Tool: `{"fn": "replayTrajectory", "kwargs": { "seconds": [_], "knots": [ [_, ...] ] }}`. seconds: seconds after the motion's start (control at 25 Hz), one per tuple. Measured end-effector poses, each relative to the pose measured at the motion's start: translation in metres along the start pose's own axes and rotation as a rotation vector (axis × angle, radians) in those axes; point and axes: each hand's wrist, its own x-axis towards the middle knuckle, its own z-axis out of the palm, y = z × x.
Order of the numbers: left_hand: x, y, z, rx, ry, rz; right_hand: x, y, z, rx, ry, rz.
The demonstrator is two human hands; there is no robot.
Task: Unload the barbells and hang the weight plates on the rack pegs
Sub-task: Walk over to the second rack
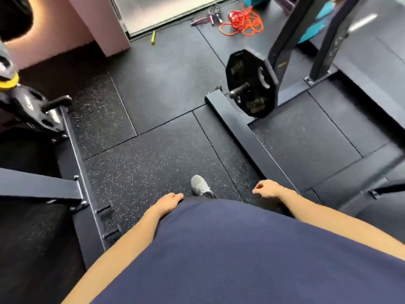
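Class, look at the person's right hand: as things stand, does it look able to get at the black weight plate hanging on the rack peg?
Probably not without stepping forward. The right hand hangs empty beside the body, and the weight plate sits well ahead across open floor. Nothing blocks the path.

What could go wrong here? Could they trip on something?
Maybe. The long metal floor bar lies just ahead of the right hand and the grey shoe, so a foot might catch it. The orange rope lies loose on the floor further off, another thing to trip on. The black weight plate hangs low on its peg, so a shin could bump it. Both hands, including the left hand, hold nothing.
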Motion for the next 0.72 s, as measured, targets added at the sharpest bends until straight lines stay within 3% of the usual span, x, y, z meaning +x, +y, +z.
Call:
{"fn": "replayTrajectory", "kwargs": {
  "seconds": [0.28,0.72],
  "knots": [
    [0.032,0.011,-0.164,-0.466,0.255,-0.161,0.086,-0.178,-0.147,-0.253,-0.002,-0.249],
    [0.064,0.016,-0.215,-1.19,0.421,-0.495,0.218,-0.446,-0.244,-0.88,-0.257,-0.655]
  ]
}}
